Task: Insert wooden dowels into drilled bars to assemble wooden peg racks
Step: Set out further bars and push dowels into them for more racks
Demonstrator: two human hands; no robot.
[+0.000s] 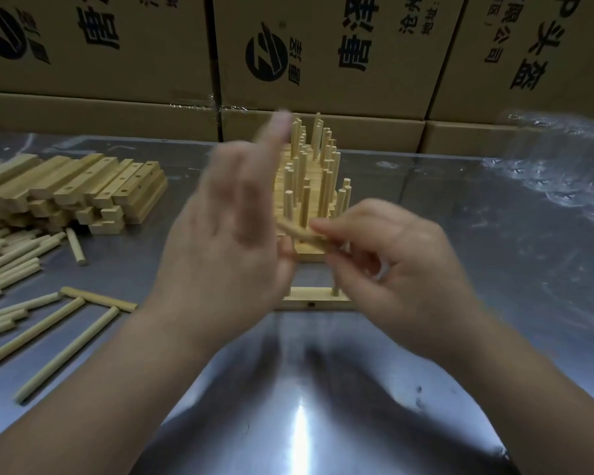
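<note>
A drilled wooden bar (314, 299) lies on the metal table under my hands, with dowels standing in it at both ends. My right hand (395, 265) pinches a short wooden dowel (297, 233) that points left, above the bar. My left hand (230, 234) is blurred, raised to the left of that dowel with its fingers spread and straight, holding nothing. Behind the hands stands a stack of finished peg racks (314, 176) with many upright dowels.
A pile of drilled bars (83, 190) sits at the left. Loose dowels (45, 323) lie scattered at the left front. Cardboard boxes (323, 53) wall off the back. Clear plastic wrap (556, 166) lies at the right.
</note>
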